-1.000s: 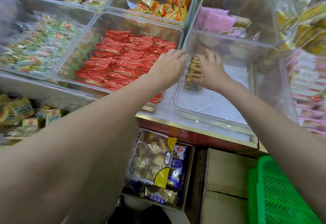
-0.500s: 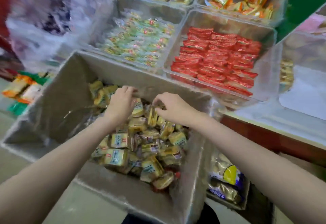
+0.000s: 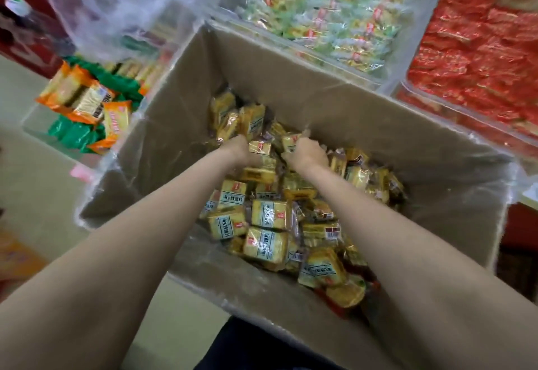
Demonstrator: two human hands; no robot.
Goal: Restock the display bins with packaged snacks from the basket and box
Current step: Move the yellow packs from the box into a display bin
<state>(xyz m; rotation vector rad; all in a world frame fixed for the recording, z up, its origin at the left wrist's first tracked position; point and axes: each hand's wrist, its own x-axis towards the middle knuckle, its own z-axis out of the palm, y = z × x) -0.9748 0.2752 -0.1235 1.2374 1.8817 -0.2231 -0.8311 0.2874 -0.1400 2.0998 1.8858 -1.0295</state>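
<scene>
Clear display bins (image 3: pixel 387 78) of green-yellow and red wrapped snacks line the far side, behind an open cardboard box (image 3: pixel 320 99). The box holds a heap of yellow snack packs (image 3: pixel 270 215). Both hands reach deep into it: the left hand (image 3: pixel 237 151) and right hand (image 3: pixel 307 154) each curl their grip around packs.

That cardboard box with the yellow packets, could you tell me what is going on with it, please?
A person has both hands down in the cardboard box, gathering yellow snack packets. The left hand and right hand are each curled among the packets near the far side of the pile. The box is well filled. Beyond it, display bins hold green-and-yellow sweets and red packets.
</scene>
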